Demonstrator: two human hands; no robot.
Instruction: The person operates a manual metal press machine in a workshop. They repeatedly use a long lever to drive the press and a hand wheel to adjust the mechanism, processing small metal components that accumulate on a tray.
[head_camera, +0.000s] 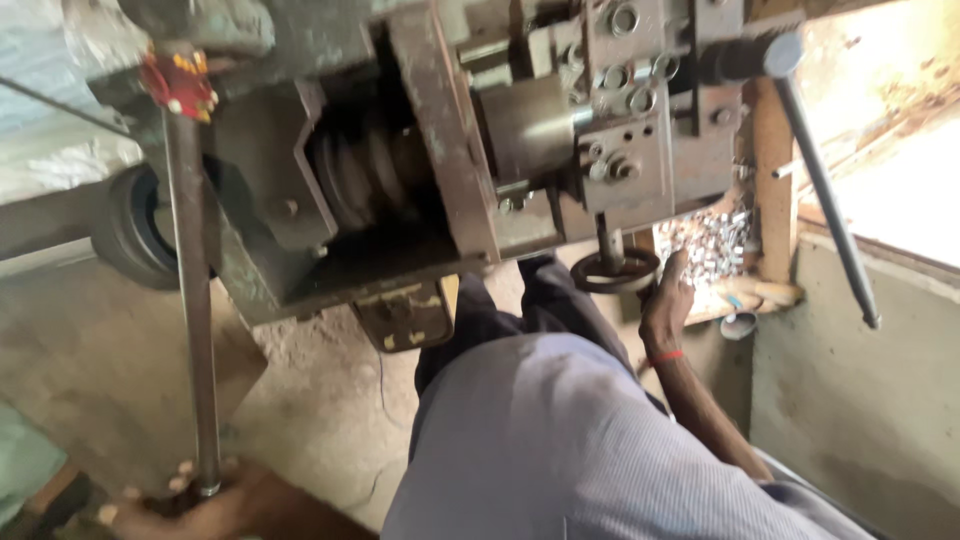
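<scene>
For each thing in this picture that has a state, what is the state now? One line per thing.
left hand: closed around the bottom end of the long rod
long rod: nearly upright, held at its lower end
right hand: fingers open, touching the handwheel rim
handwheel: lying flat under the machine, on its shaft
lever bar: slanting down to the right, untouched
small metal parts: heaped loose behind the right hand

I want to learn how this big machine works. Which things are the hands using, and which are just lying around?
In use:
- right hand on the small round handwheel
- left hand gripping the bottom of the long metal rod

Lying about:
- pile of small shiny metal pieces
- thin dark lever
- black tyre
</scene>
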